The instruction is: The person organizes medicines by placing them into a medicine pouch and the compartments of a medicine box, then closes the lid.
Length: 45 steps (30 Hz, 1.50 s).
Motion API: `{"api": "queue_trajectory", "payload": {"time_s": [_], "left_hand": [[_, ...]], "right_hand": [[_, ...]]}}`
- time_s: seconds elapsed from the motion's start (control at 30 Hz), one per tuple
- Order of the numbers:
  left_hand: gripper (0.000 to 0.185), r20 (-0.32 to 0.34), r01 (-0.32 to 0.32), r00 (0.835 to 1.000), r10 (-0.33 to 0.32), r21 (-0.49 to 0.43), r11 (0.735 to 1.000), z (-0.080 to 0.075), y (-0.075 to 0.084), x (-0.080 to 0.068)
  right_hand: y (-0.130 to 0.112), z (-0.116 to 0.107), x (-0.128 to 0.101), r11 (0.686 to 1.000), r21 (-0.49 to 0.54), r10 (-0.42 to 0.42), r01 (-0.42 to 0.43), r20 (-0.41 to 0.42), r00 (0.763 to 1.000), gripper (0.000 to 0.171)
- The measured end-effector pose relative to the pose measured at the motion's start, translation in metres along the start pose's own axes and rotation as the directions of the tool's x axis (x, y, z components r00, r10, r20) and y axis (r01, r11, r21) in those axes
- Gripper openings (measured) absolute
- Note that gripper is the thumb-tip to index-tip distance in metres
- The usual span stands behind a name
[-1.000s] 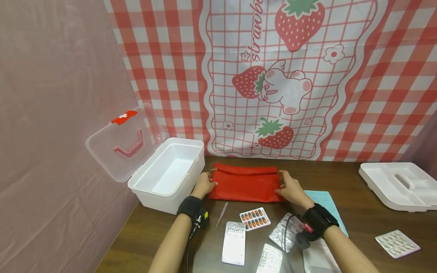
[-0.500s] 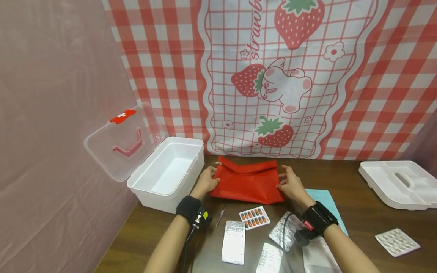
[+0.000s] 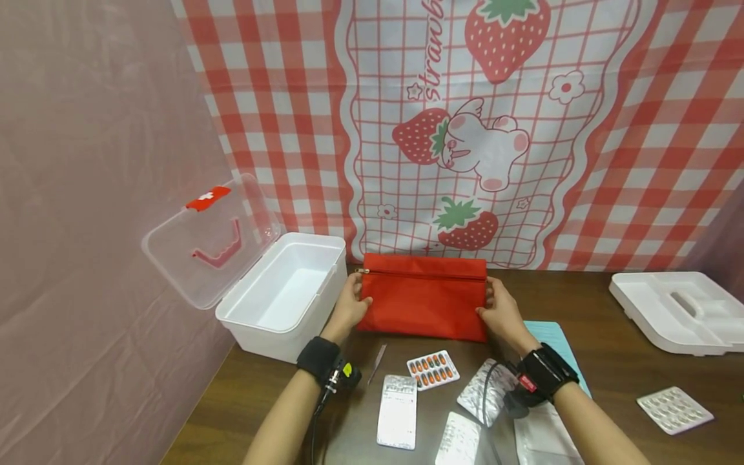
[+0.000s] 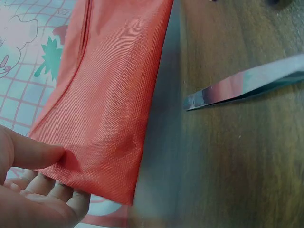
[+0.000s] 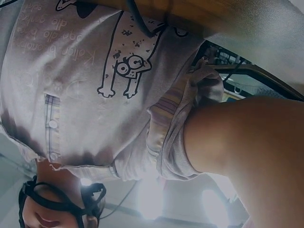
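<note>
A flat red zippered pouch point(image 3: 424, 303) is stretched upright between both hands in the head view, its zipper running along the top and the pull at the left end. My left hand point(image 3: 351, 303) pinches the left edge; in the left wrist view the thumb lies on the front of the red fabric point(image 4: 107, 114) and the fingers are behind it. On the opposite edge my right hand point(image 3: 501, 312) grips with the thumb in front, fingers partly hidden. Metal tweezers point(image 4: 242, 83) lie on the table below the pouch. The right wrist view shows only the person's clothing and arm.
An open white box point(image 3: 316, 316) with its clear lid point(image 3: 174, 252) tipped back stands left. Blister packs lie in front, including one with orange-black capsules point(image 3: 433, 370). Right are a light-blue packet point(image 3: 543, 332), a silver blister pack point(image 3: 674, 410) and a white tray point(image 3: 651, 310).
The pouch has come up from lying flatter on the table, through a slanted, rumpled pose, to straight and taut. Both hands rose slightly, and the right one moved a little outward.
</note>
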<state>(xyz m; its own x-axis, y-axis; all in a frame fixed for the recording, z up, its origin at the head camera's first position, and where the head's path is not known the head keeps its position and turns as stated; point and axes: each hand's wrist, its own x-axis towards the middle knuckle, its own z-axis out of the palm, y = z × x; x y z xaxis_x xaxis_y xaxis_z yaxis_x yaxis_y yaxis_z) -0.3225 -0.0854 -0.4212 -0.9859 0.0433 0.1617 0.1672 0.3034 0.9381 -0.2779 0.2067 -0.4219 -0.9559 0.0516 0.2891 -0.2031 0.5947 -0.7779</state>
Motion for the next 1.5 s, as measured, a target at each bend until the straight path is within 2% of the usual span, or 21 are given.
{"api": "queue_trajectory", "payload": {"time_s": [0.1, 0.2, 0.4, 0.67, 0.9, 1.0, 1.27, 1.4, 1.5], "left_hand": [[0.043, -0.012, 0.010, 1.000, -0.010, 0.000, 1.000, 0.001, 0.006, -0.005], [0.037, -0.020, -0.003, 1.000, 0.002, -0.049, 0.999, 0.000, 0.010, -0.008], [0.047, -0.036, -0.035, 0.999, 0.029, -0.174, 0.984, -0.001, 0.015, -0.008], [0.048, -0.054, -0.128, 0.991, 0.122, -0.111, 0.986, -0.004, 0.025, -0.007], [0.032, -0.030, -0.109, 0.994, 0.105, -0.155, 0.982, -0.004, 0.027, -0.006], [0.029, -0.026, -0.124, 0.992, 0.121, -0.172, 0.977, -0.004, 0.027, -0.007], [0.029, -0.009, -0.159, 0.987, 0.160, -0.137, 0.978, -0.011, 0.025, -0.010], [0.027, -0.001, -0.207, 0.978, 0.208, -0.134, 0.969, -0.015, 0.026, -0.011], [0.025, 0.015, -0.248, 0.968, 0.251, -0.113, 0.962, -0.020, 0.037, -0.017]], "right_hand": [[-0.001, -0.001, -0.001, 0.999, -0.025, -0.024, 0.023, -0.033, 0.999, 0.052], [-0.002, -0.003, -0.001, 0.998, -0.051, -0.049, 0.046, -0.072, 0.996, 0.040], [-0.004, -0.007, -0.002, 0.998, -0.028, -0.057, 0.055, -0.086, 0.995, 0.028], [-0.001, -0.007, -0.001, 0.999, 0.025, -0.035, 0.038, -0.108, 0.994, 0.028], [0.003, -0.008, -0.001, 0.997, 0.029, -0.061, 0.065, -0.126, 0.990, 0.027], [0.003, -0.010, -0.002, 0.997, 0.031, -0.072, 0.076, -0.120, 0.990, 0.028], [-0.001, -0.013, -0.006, 0.993, 0.028, -0.109, 0.113, -0.108, 0.988, 0.030], [-0.002, -0.015, -0.007, 0.990, 0.048, -0.127, 0.133, -0.111, 0.986, 0.031], [-0.003, -0.016, -0.008, 0.988, 0.063, -0.131, 0.138, -0.104, 0.986, 0.030]]}}
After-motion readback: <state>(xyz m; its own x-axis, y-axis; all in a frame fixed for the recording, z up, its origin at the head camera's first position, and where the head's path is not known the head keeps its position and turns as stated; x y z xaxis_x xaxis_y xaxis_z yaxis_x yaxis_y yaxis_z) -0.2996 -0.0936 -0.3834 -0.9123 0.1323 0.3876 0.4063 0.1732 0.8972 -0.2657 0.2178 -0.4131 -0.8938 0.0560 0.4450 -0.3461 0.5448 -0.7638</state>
